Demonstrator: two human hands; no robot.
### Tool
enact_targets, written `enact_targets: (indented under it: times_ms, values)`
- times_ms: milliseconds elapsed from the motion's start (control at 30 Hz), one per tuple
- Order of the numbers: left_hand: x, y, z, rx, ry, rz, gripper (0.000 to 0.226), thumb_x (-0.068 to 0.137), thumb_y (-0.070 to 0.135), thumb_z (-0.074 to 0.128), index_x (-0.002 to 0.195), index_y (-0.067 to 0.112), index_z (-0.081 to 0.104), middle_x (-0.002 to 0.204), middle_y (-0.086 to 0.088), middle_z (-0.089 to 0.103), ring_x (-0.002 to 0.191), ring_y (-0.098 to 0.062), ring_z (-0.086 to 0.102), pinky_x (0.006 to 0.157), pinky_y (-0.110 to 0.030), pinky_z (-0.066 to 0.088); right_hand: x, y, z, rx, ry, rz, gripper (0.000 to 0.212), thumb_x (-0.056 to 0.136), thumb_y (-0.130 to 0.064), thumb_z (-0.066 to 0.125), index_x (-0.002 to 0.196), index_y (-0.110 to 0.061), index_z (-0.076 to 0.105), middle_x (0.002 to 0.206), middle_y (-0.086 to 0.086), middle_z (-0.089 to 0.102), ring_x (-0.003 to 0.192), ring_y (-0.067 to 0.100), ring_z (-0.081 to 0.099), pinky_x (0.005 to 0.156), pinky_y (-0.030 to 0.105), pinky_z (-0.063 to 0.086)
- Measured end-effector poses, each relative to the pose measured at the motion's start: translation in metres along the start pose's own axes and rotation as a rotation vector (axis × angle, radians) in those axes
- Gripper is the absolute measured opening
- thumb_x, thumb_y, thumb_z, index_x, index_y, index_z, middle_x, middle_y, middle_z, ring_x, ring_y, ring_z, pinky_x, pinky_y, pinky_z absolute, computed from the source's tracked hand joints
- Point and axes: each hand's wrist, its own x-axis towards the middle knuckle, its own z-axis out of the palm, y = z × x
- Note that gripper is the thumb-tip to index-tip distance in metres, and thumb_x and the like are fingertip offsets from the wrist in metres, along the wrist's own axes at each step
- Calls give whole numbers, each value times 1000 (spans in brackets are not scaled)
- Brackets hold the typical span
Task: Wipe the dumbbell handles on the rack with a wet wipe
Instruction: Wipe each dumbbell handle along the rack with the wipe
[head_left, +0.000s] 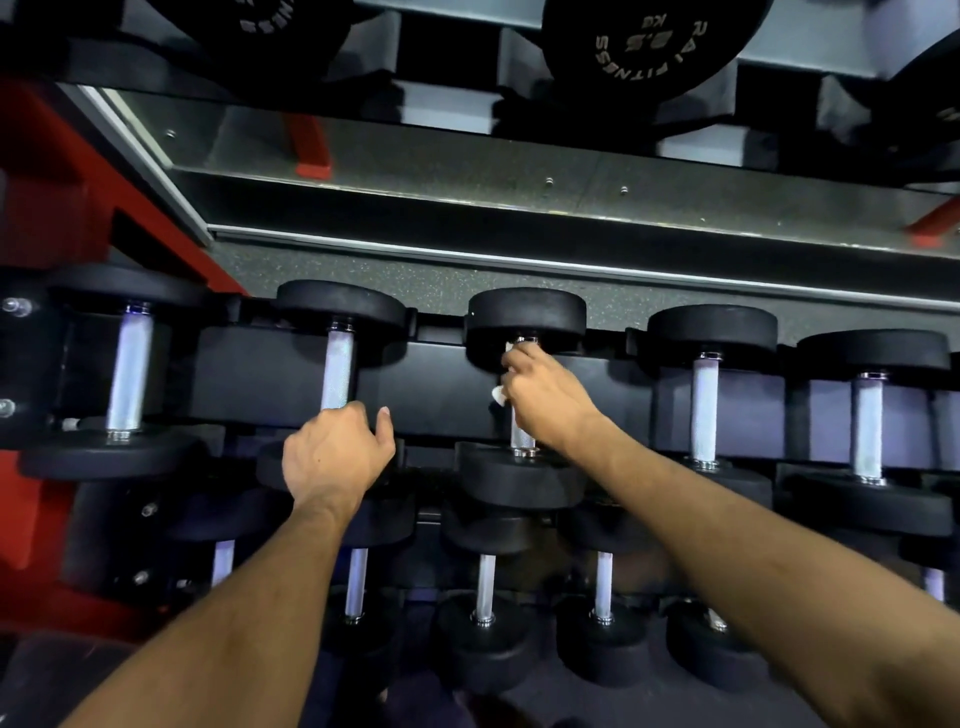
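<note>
Speckled rubber flooring (519, 291) and a mirror strip (467, 156) are running behind the black dumbbell rack (436, 389) I am leaning over, its upper row lying with handles pointing away from me. I am wrapping my right hand (540, 400) around the third handle (522, 436), pinching the wet wipe (500, 396) against the steel near its far end, so the stroke ahead is running along the bar's long axis, back toward me. My left hand (332, 452) is curling over the near end of the neighbouring handle (337, 369), bracing. Handles further right (705, 410) are lying nearer my wiping hand, probably next.
</note>
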Motion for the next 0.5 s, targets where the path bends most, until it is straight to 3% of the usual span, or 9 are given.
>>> enact_targets:
  times_ms: [100, 200, 333, 500]
  values:
    - [0, 0, -1, -4, -8, -6, 46, 94, 54, 44, 74, 18, 64, 64, -5, 62, 60, -32, 58, 56, -32, 41, -5, -3, 4, -156, -199, -211, 5, 72, -18, 74, 70, -16, 71, 77, 2, 66, 91, 28, 62, 92, 32, 50]
    - [0, 1, -2, -9, -10, -8, 46, 94, 54, 44, 75, 18, 64, 65, -5, 64, 62, -32, 62, 56, -32, 43, 4, -2, -7, -234, -294, -247, 18, 85, -24, 61, 95, -16, 74, 99, 4, 70, 108, 26, 59, 113, 34, 33]
    - [0, 1, -2, -12, -17, -9, 46, 94, 54, 44, 74, 18, 64, 64, -4, 63, 61, -31, 62, 57, -32, 46, 17, -6, -22, -373, -234, -156, 25, 88, -15, 55, 105, -14, 73, 109, 5, 69, 113, 27, 56, 104, 35, 37]
    - [0, 2, -2, -13, -23, -16, 46, 94, 53, 45, 72, 17, 62, 63, -5, 63, 61, -32, 62, 56, -32, 44, 7, -27, -16, -401, -515, -286, 23, 95, -19, 51, 108, -15, 69, 115, 8, 69, 108, 27, 63, 100, 34, 45]
